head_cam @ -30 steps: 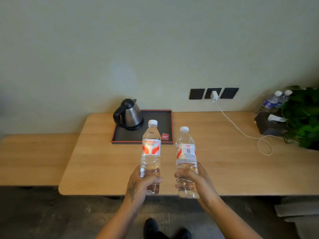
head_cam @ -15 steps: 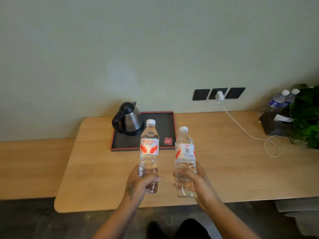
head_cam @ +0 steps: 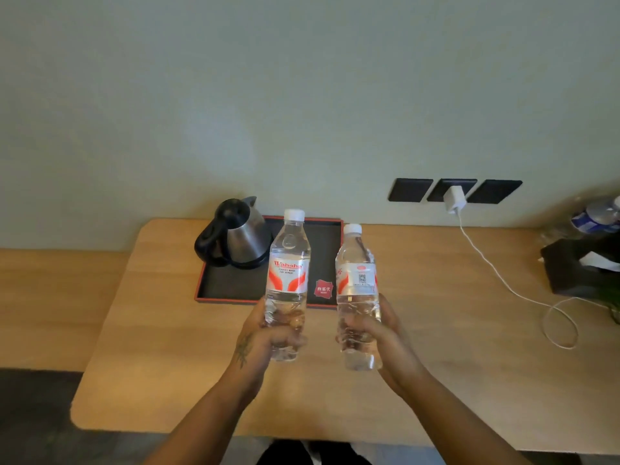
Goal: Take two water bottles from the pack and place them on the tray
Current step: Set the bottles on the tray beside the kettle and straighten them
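I hold two clear water bottles upright above the wooden table. My left hand (head_cam: 265, 340) grips the lower part of the left bottle (head_cam: 288, 266), which has a red and white label and a white cap. My right hand (head_cam: 382, 333) grips the right bottle (head_cam: 357, 280) low down, its label turned to show a code. Behind both bottles lies the black tray (head_cam: 231, 283) with a red rim, and the bottles overlap its near right part in view. The pack is not in view.
A steel kettle (head_cam: 240, 236) with a black handle stands on the tray's left half, and a small red card (head_cam: 323, 289) lies at its near right. A white charger (head_cam: 454, 198) and cable (head_cam: 523, 293) run across the table. A dark tissue box (head_cam: 577, 266) and more bottles (head_cam: 595, 214) sit far right.
I have stepped closer to the table. Both hands have carried the bottles forward, so that they now stand in front of the tray rather than short of it.
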